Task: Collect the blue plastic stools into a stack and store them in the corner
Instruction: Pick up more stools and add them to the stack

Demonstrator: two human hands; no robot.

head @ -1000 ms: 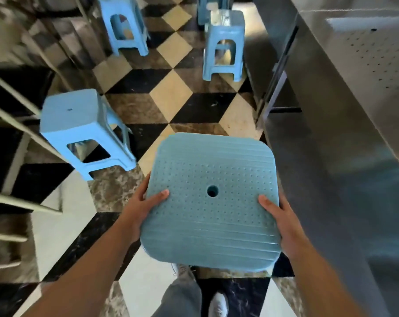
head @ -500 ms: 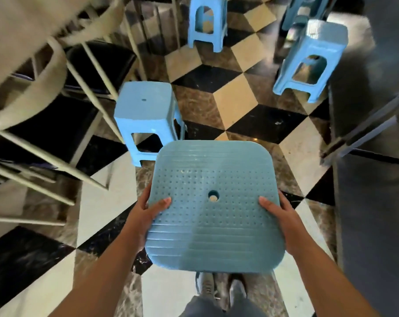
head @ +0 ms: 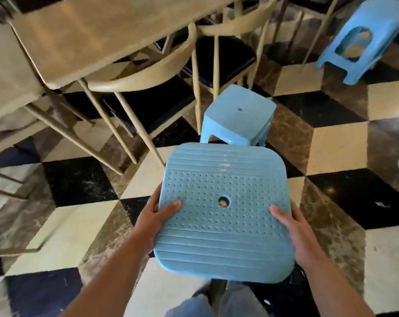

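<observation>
Both hands grip one blue stool at waist height, arms stretched forward: my left hand clamps its left edge, my right hand its right edge, thumbs lying on the dotted seat. Just beyond its far edge a second stool stands on the checkered floor, beside the chairs and tabletop. A third stool stands far right, open floor between.

Both forearms are reaching forward and down; the left hand is clamping the held stool at its left edge, thumb lying on top; the right hand is mirroring it.
</observation>
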